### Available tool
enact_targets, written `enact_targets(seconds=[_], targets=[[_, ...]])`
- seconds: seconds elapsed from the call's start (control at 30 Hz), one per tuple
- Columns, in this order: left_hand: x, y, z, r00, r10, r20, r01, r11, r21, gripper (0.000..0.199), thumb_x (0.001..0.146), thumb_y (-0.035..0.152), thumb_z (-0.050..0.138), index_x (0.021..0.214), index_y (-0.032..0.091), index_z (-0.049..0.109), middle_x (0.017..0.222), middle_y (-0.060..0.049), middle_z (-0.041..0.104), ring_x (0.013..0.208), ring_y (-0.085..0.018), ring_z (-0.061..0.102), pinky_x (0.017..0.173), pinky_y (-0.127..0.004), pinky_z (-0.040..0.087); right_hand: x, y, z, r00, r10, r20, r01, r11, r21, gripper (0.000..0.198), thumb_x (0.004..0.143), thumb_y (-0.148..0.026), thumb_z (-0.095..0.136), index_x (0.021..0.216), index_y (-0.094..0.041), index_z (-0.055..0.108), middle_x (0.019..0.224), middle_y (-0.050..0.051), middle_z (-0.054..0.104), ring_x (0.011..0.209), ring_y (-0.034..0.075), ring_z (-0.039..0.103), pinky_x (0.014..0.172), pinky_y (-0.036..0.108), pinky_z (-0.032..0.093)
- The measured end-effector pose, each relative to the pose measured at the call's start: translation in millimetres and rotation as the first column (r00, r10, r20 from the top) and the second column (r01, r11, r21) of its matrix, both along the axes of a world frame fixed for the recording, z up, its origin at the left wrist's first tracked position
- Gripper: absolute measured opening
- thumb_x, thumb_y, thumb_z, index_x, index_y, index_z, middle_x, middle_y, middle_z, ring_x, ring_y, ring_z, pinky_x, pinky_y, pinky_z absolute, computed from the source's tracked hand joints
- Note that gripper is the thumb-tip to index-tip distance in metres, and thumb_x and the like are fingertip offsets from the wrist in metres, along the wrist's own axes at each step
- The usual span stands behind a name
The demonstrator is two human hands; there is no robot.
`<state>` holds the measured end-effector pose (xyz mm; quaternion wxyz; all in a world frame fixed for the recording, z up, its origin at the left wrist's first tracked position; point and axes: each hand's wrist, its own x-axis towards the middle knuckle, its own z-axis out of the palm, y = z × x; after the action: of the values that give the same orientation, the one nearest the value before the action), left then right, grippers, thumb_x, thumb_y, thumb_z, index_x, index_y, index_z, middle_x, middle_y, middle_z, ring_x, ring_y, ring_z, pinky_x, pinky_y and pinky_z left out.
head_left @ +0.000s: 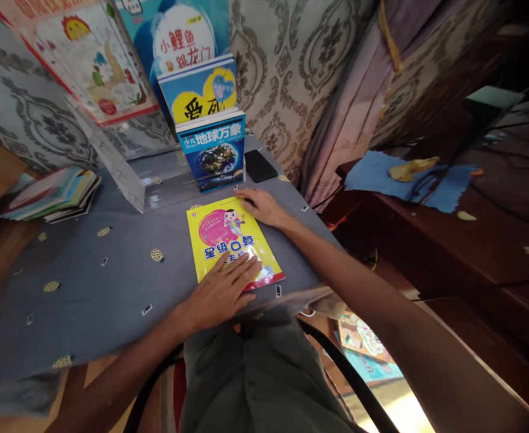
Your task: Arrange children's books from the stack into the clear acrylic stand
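Note:
A yellow workbook (pixel 196 231) with a pink circle and a cartoon child on its cover lies flat on the table near its front right edge. Across the lower part of the cover rests my left hand (pixel 221 288), palm down with the fingers stretched out. My right hand (pixel 262 206) touches the workbook's top right corner, its fingers extended and loosely bent. Neither hand grasps anything. Just beyond the workbook, a blue book with a globe on its cover (pixel 214 157) stands upright at the front of a row of books.
A clear acrylic stand (pixel 124 180) holds upright books at the back. A black phone (pixel 260 166) lies right of them, a pile of thin books (pixel 61 192) at the left. The patterned grey tablecloth (pixel 111 282) covers the table. At right, a dark red cabinet (pixel 408 240) bears a blue cloth (pixel 372 180).

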<state>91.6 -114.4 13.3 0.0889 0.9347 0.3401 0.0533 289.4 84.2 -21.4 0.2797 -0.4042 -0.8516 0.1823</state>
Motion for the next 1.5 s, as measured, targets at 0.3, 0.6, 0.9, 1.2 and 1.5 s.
enact_targets(seconds=[0.3,0.6,0.9,1.2,1.5], targets=[[-75,4,16.7,0.994,0.056,-0.094,-0.056,0.998,0.008,0.057,0.103,0.052,0.04,0.155,0.029,0.035,0.158,-0.003,0.043,0.149,-0.021,0.035,0.125,-0.048,0.024,-2,-8,8,0.996,-0.051,-0.072,0.05,0.999,-0.012,0.042,0.095,-0.021,0.045,0.133,-0.016,0.061,0.117,0.01,0.075,0.105,0.025,0.068,0.093,0.038,0.051],[-51,27,55.6,0.824,0.515,-0.236,-0.505,0.857,0.105,0.039,0.101,0.047,0.045,0.103,0.018,0.072,0.105,-0.01,0.075,0.097,-0.028,0.071,0.082,-0.041,0.056,-4,-10,13,0.961,-0.056,-0.269,0.007,0.984,-0.18,0.033,0.097,-0.022,0.048,0.122,-0.018,0.068,0.083,0.004,0.076,0.071,0.016,0.068,0.073,0.03,0.053],[44,62,45.7,0.774,0.541,-0.329,-0.482,0.84,0.247,0.038,0.1,0.037,0.046,0.116,0.007,0.062,0.113,-0.021,0.066,0.108,-0.032,0.062,0.08,-0.038,0.053,-3,-7,16,0.904,-0.067,-0.423,-0.056,0.961,-0.272,0.029,0.096,-0.02,0.049,0.116,-0.014,0.069,0.08,0.003,0.074,0.062,0.012,0.066,0.065,0.025,0.054],[54,68,51.0,0.733,0.561,-0.385,-0.519,0.827,0.218,0.04,0.101,0.03,0.035,0.109,0.008,0.067,0.105,-0.019,0.071,0.1,-0.031,0.07,0.075,-0.037,0.052,1,-5,19,0.896,-0.057,-0.44,-0.063,0.965,-0.254,0.027,0.098,-0.024,0.049,0.114,-0.015,0.069,0.077,0.002,0.072,0.064,0.012,0.066,0.066,0.025,0.051],[42,72,58.6,0.736,0.591,-0.331,-0.562,0.805,0.188,0.044,0.102,0.029,0.032,0.096,0.016,0.073,0.093,-0.014,0.076,0.089,-0.027,0.074,0.072,-0.033,0.049,3,-7,25,0.903,-0.031,-0.429,-0.1,0.955,-0.281,0.026,0.101,-0.026,0.046,0.107,-0.014,0.069,0.074,0.002,0.072,0.055,0.01,0.064,0.062,0.022,0.05]])
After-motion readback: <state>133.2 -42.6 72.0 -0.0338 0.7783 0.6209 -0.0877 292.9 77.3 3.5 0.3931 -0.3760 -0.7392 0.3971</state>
